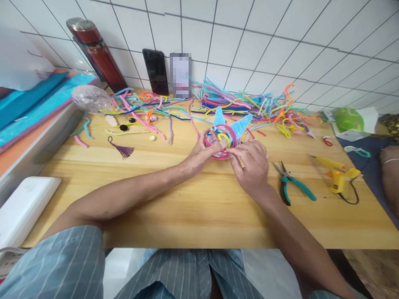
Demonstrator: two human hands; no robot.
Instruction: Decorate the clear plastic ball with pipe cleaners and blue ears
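A craft figure made of pipe cleaners (230,131) is between my hands at the middle of the table. It has two pointed light-blue ears, pink rims and a yellow loop on its front. My left hand (202,153) grips its left side, thumb lying over the front beside the yellow loop. At the lower right edge of the figure, my right hand (250,162) has thumb and fingers closed in a pinch. Any small piece between those fingertips is hidden. Right of my right hand lie teal-handled pliers (293,182), jaws slightly apart.
Loose pipe cleaners (224,97) spread along the tiled wall. A yellow glue gun (338,176) lies at right. A purple tassel (122,148) is at left. A red thermos (96,54) and a black phone (156,71) stand behind. Another person's arm (390,166) shows at far right.
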